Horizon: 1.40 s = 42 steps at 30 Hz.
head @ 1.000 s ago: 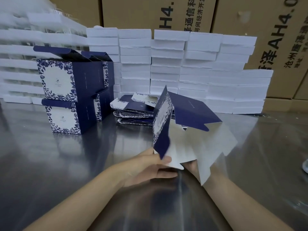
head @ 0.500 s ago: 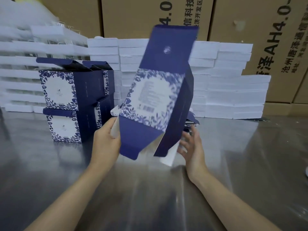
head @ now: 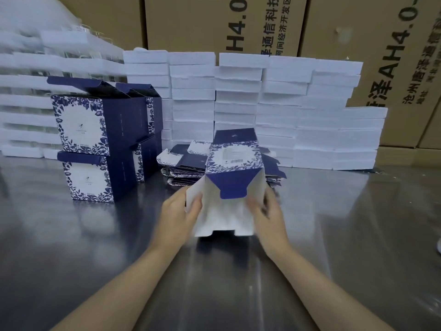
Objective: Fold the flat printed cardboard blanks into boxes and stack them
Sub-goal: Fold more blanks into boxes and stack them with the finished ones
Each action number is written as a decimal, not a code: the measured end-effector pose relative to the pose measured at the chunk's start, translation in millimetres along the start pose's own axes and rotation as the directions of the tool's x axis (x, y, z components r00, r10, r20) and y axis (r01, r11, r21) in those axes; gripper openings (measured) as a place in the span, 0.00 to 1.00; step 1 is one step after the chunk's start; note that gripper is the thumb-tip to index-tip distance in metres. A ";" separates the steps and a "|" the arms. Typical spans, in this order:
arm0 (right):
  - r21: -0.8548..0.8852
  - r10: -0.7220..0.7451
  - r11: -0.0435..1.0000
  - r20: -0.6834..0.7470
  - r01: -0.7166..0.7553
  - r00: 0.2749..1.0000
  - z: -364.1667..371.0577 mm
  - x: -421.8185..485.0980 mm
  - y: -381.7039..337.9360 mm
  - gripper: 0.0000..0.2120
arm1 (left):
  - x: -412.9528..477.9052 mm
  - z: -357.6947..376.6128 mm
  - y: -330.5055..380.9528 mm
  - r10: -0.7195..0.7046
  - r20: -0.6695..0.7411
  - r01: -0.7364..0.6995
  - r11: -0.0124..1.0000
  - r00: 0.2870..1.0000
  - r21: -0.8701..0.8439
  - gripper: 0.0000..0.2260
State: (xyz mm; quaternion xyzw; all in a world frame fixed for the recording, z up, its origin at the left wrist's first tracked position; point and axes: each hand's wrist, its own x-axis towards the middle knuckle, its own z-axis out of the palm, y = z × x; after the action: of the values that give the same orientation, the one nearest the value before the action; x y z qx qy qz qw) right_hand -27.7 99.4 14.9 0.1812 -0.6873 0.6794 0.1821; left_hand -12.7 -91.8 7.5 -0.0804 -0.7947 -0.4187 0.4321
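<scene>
Left hand: the left hand (head: 177, 211) grips the left white flap of the half-formed box (head: 232, 161), thumb laid over the flap's face and the other fingers behind it.
Right hand: the right hand (head: 268, 211) holds the box's right side — fingers curled round the right flap's edge, though motion blur hides how each finger lies.
Box in hand: it sits between the two hands, just above the table (head: 71, 247), its floral printed panel with a barcode facing the camera and tilted back; a navy tongue flap points down over the white inner flaps, whose lower edge lies at the level of the wrists.
Flat blanks: a low pile of flat blanks (head: 181, 163) lies right behind the held box, toward the table's far edge and partly hidden by it.
Folded boxes: finished folded boxes (head: 95, 139) stand stacked two high toward the far left of the table, well apart from the hands, lids ajar on the upper ones.
White stacks: rows of white stacks (head: 274, 103) line the table's far edge — taller at the left, stepping down to the right.
Cartons: big brown cartons (head: 381, 56) with black lettering rise behind the white stacks.
</scene>
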 end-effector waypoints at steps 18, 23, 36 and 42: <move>-0.273 -0.318 0.887 0.229 0.374 0.920 -26.0 9.8 12.7 0.36 | 17.7 -9.9 -24.0 -0.541 0.364 0.608 0.385 0.758 -0.694 0.15; -0.492 -0.069 0.791 0.519 0.364 0.852 -29.7 8.3 17.7 0.46 | 17.7 -11.2 -23.7 -0.569 0.373 0.625 0.347 0.733 -0.699 0.16; -0.389 -0.252 0.904 -0.155 0.175 0.955 -7.0 2.5 7.9 0.29 | -1.8 7.4 6.9 -0.421 0.515 0.647 0.640 0.747 -0.415 0.30; -0.759 -0.548 0.513 0.069 0.400 0.834 -2.3 0.1 -8.5 0.22 | -7.2 14.5 6.4 -0.246 0.321 0.331 0.911 0.915 -0.247 0.19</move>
State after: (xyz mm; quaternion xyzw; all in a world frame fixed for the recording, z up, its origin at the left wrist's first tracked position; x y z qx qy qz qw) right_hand -23.5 101.6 22.3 0.2092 -0.8074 0.2722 0.4799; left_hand -14.1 -75.4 1.9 -0.0836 -0.7794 -0.5768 0.2299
